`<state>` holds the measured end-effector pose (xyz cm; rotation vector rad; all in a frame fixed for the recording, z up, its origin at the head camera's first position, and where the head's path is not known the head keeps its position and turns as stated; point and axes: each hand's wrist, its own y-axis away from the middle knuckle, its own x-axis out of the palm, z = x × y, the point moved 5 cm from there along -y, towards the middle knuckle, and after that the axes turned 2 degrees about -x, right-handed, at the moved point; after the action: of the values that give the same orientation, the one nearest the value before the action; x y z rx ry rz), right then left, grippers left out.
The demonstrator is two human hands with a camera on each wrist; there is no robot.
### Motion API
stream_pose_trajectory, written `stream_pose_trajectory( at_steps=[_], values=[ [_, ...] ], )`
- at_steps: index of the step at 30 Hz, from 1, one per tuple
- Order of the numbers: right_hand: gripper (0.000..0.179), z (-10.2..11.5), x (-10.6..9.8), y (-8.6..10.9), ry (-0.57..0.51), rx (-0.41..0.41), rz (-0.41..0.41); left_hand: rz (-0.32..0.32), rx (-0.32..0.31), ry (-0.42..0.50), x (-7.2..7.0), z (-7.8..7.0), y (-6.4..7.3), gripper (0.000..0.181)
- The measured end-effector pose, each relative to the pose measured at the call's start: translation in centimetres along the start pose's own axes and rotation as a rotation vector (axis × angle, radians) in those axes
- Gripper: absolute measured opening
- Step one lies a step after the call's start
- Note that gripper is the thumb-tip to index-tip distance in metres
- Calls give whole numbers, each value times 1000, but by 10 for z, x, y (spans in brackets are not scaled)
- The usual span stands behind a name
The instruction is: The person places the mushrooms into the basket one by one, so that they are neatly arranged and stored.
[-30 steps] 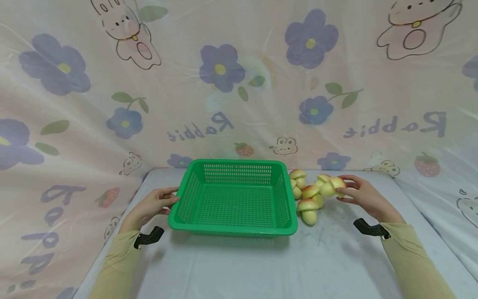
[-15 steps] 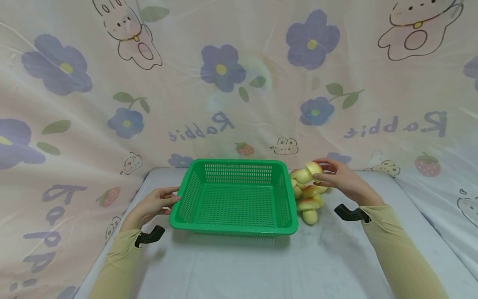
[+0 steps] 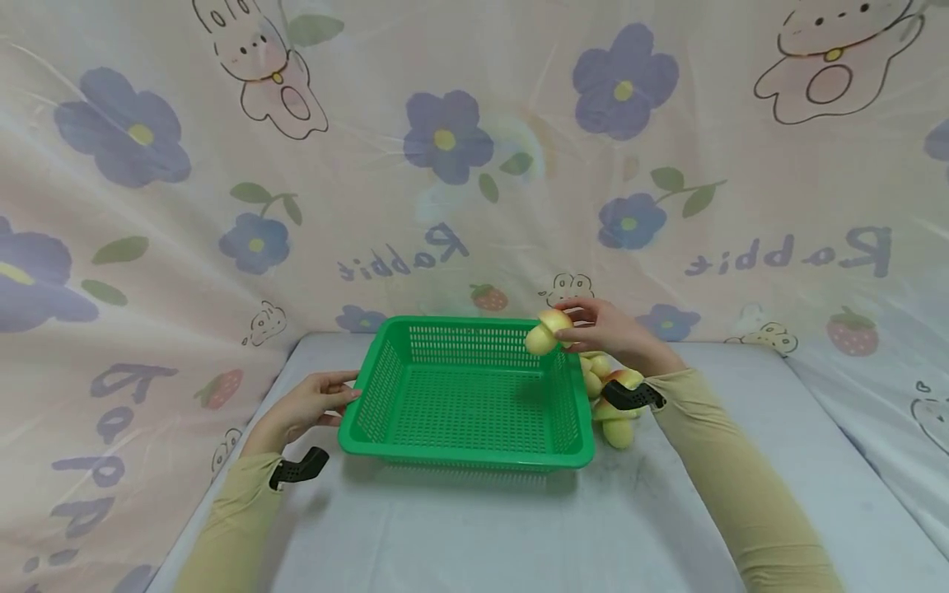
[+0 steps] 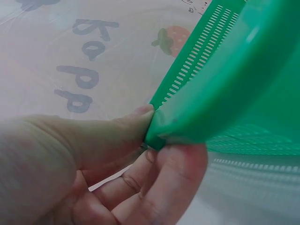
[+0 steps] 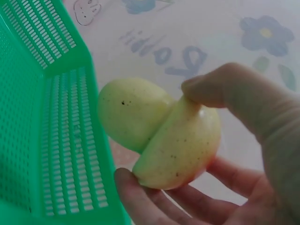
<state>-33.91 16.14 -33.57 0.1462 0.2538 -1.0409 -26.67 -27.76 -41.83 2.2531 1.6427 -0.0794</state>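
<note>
My right hand (image 3: 611, 333) grips a toy mushroom (image 3: 547, 331) by its cap, over the far right corner of a green plastic basket (image 3: 467, 458). In the right wrist view the mushroom (image 5: 159, 131) shows a pale yellow stem and a dark-speckled cap, with thumb on one side and fingers on the other. My left hand (image 3: 307, 408) pinches the basket's left rim. The left wrist view has the thumb above and curled fingers beneath the green rim (image 4: 187, 117). Nothing lies inside the basket.
Several more toy mushrooms (image 3: 617, 432) lie piled against the basket's right side, partly hidden by the right wrist. A white cloth covers the table (image 3: 445, 535). Behind it hangs a printed curtain (image 3: 356, 206) with flowers and rabbits. Each wrist wears a black camera mount (image 3: 299, 469).
My right hand has lifted one mushroom from the pile and carried it left, over the basket's right rim. The left hand keeps its grip on the rim.
</note>
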Motion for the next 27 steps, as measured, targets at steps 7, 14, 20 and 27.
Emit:
stream_pose_trajectory(
  at_steps=[7, 14, 20, 27],
  values=[
    [55, 3, 30, -28, -10, -7, 63, -4, 7, -16, 0, 0, 0, 61],
    [51, -5, 53, -54, 25, 14, 91, -3, 0, -11, 0, -1, 0, 62],
    [51, -12, 74, -73, 36, 27, 118, -1, -3, -10, -1, -2, -1, 61],
    [53, -25, 101, -89, 30, 85, 163, -15, -10, -10, 2, -1, 1, 59]
  ],
)
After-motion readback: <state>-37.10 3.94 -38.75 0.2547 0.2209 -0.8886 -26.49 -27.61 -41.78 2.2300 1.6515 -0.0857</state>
